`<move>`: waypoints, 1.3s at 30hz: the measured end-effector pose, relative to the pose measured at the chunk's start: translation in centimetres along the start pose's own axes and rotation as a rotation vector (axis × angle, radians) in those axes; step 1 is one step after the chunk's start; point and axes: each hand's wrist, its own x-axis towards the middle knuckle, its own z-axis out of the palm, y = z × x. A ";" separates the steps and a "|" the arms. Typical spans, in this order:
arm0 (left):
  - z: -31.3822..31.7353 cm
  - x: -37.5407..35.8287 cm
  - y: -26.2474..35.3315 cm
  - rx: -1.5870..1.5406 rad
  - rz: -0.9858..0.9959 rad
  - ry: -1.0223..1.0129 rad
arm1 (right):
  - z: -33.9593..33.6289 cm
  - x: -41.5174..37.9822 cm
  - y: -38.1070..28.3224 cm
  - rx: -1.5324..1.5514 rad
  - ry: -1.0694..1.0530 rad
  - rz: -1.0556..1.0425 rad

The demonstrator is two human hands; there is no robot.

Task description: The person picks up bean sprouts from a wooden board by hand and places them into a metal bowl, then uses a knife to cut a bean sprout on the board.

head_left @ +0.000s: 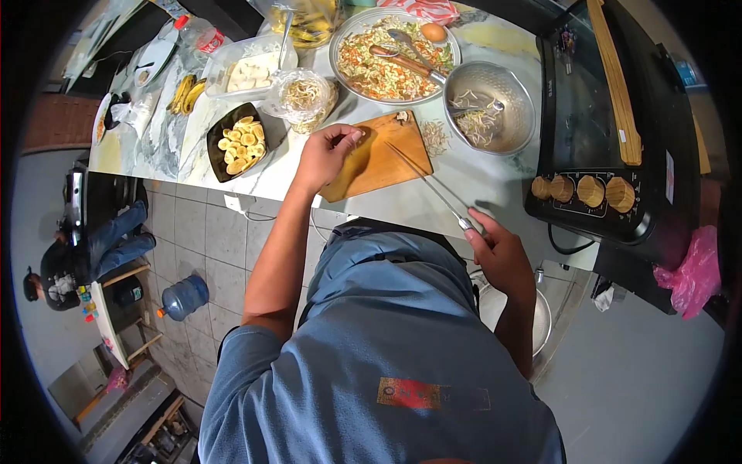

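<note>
My right hand [498, 251] grips the handle of a long, thin knife [440, 196], which looks edge-on. Its tip points over the wooden cutting board [379, 172]. Above the board's left side is my left hand [326, 157], fingers curled and thumb pressed to them; what they pinch, if anything, is too small to name. A small dark and pale scrap [402, 117] sits at the board's far edge. Loose bean sprouts [435, 138] lie just right of the board. Behind my left hand stands a plastic bag of bean sprouts [303, 94].
A metal bowl [525, 116] holds sprouts. Beyond it, a large tray [334, 58] contains shredded vegetables, utensils and an egg [433, 32]. Left are a dark bowl [217, 158] of banana slices and a plastic tub [224, 89]. A black oven [587, 147] borders the right; a person [66, 267] sits far left.
</note>
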 end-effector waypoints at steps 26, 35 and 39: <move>0.8 -0.8 0.1 0.592 0.287 -0.066 | 1.5 0.4 -1.2 0.099 0.016 0.007; 0.6 0.1 -1.1 0.596 0.272 0.089 | 2.4 1.1 -2.9 0.094 -0.060 0.022; 1.1 0.4 -0.7 0.610 0.207 0.101 | 2.6 1.0 -3.7 0.097 -0.105 0.114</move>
